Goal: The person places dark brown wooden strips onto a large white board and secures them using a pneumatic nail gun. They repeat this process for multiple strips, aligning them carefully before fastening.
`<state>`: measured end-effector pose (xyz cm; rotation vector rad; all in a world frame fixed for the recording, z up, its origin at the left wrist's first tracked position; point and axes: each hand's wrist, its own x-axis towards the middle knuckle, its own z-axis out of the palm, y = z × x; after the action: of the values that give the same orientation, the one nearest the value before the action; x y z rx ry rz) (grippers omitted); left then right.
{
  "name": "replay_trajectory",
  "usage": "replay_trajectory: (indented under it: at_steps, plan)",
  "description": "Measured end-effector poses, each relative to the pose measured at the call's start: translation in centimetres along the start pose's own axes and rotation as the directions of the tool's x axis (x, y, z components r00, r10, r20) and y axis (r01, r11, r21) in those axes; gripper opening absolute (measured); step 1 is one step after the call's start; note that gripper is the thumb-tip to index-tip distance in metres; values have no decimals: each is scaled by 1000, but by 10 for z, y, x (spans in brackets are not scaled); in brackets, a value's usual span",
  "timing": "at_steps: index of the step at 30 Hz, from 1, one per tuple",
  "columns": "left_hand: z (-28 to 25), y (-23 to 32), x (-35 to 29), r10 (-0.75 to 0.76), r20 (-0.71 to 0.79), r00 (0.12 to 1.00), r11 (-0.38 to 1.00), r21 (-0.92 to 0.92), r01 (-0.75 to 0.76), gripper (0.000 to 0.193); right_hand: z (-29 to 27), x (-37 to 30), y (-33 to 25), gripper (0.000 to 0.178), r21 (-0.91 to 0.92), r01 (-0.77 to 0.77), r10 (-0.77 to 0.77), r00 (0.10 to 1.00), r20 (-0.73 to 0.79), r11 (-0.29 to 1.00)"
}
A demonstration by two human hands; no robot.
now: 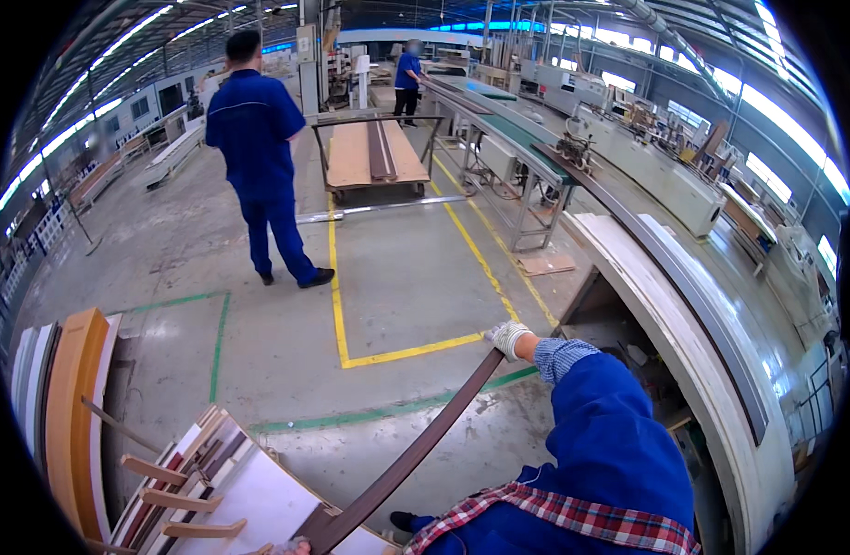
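While the gloved fingers (499,335) of the right hand (509,339) curl closed around the far end of a long dark brown strip (416,453), that strip runs down and to the left across the concrete floor (397,277), bending with the lens, to the lower edge of the view. At that near end only a sliver of the left hand (291,548) shows, touching the strip, and whether its fingers are closed on it cannot be told. Behind the right hand come a checked cuff and a blue sleeve (610,435), which covers the ground beside the strip. Under the strip's lower end lies a white panel (268,504) on a stack of boards (189,481) with small wooden spacers poking out; further left, tan and white boards stand on edge (73,407). Yellow floor lines (416,351) and a green line (379,413) pass just beyond the strip. To the right a long white work surface (684,351) curves away with a grey strip (712,324) lying along it. Well ahead, a person in blue work clothes (258,157) stands with their back turned, near a low cart (374,153) loaded with flat panels, and a second person in blue (407,83) stands far off beside a green-topped conveyor (517,134).
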<state>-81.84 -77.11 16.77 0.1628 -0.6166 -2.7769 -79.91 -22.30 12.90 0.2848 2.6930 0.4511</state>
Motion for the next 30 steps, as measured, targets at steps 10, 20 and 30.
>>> replay_trajectory:
  at_steps: [10,20,30]
  plan:
    - [80,-85,-170,-178,513,840,983,51,177,29,160,-143,0,73,521,-37,85,994,-67,853]
    - [144,-185,-306,-597,783,175,771,499,395,31,207,-290,-10,42,905,51,381,896,-228,423]
    - [294,-288,-432,-149,934,-324,498,354,791,67,293,-459,-52,32,930,-368,831,512,218,-17]
